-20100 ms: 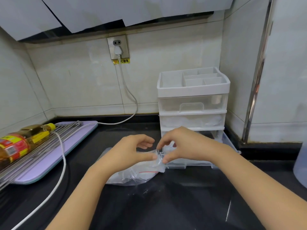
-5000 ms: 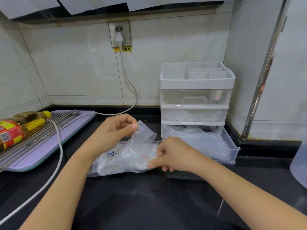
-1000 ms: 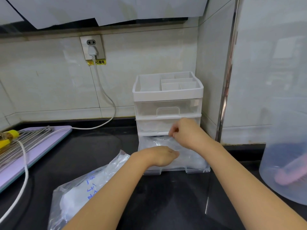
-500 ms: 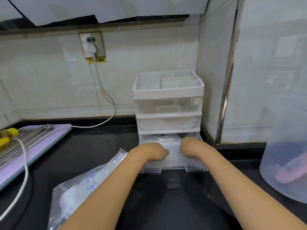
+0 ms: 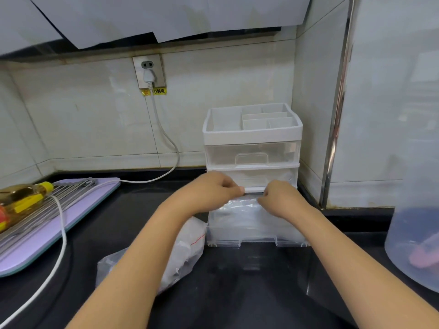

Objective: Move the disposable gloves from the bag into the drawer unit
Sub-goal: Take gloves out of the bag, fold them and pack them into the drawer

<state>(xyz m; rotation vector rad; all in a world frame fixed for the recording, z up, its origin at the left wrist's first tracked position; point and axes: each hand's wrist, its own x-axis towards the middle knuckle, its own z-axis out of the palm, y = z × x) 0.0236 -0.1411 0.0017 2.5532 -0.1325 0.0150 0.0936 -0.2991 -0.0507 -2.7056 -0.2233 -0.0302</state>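
Nearest the camera, two bare forearms reached forward over the black bench [image 5: 237, 293]. Under the left forearm the clear bag [image 5: 187, 248] lay crumpled on the bench, a red strip along its mouth, just beside the left front corner of the bottom drawer [image 5: 256, 243]. That drawer stood open, and the disposable gloves [image 5: 249, 217] filled it as a mass of clear film.

Above the back of the drawer, the left grip [image 5: 213, 191] had its fingers curled in, the tips against the white rail under the middle drawer. The right grip [image 5: 280, 200] was likewise curled, its fingertips at the upper edge of the glove film. Whether either grip pinched the film I could not tell.

Behind them the drawer unit [image 5: 251, 136] stood in the corner against the tiled wall, its two upper drawers closed and a divided tray on top. To the right sat a translucent tub [image 5: 413, 233]. To the left lay a purple board [image 5: 71, 222] carrying an oil bottle [image 5: 21, 198], crossed by a white cable [image 5: 63, 233] that ran up to the wall socket [image 5: 148, 71].
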